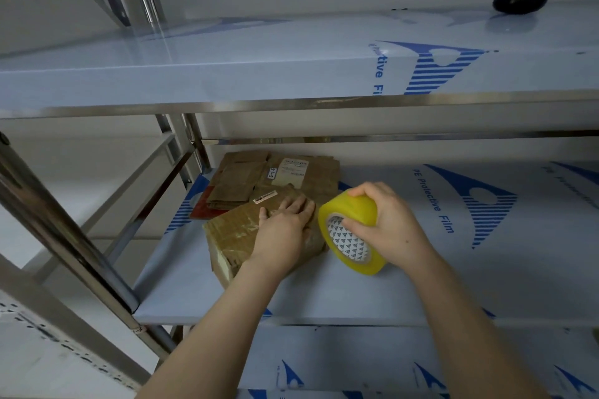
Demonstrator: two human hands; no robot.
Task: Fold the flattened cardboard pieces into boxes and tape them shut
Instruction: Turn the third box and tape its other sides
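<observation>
Head view, left hand (285, 225) pressed flat on taped cardboard box (233, 233), right hand (387, 223) gripping yellow tape roll (351, 230), flattened cardboard pieces (275, 176) stacked just behind

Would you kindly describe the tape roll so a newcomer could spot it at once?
On the rack's middle shelf, a left hand presses a folded box. Just right of it, the right hand grips the tape roll. It is the only yellow, round thing beside the brown cardboard.
</observation>
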